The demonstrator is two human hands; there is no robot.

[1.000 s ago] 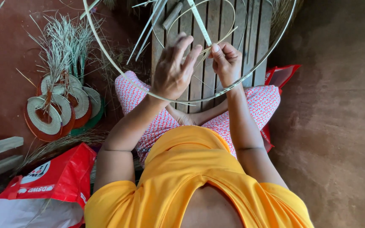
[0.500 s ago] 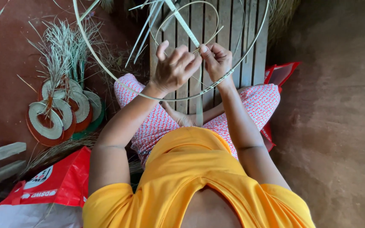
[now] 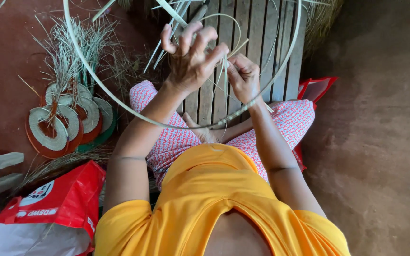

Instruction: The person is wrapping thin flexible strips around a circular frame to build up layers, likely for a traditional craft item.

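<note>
left hand point(image 3: 193, 59): fingers spread, gripping pale strips point(image 3: 176, 16) inside bamboo hoop point(image 3: 119, 102) | right hand point(image 3: 243, 76): pinching a thin strip, beside left | red sack point(image 3: 53, 213): outside hoop, contents hidden | woven discs point(image 3: 53, 125): left of hoop

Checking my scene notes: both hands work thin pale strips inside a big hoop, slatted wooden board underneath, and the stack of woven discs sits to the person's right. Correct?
Not quite. In the head view the stack of woven discs lies to the person's left, on the red floor. The rest holds: the left hand and right hand work thin pale strips inside the big hoop, above the slatted wooden board.
</note>
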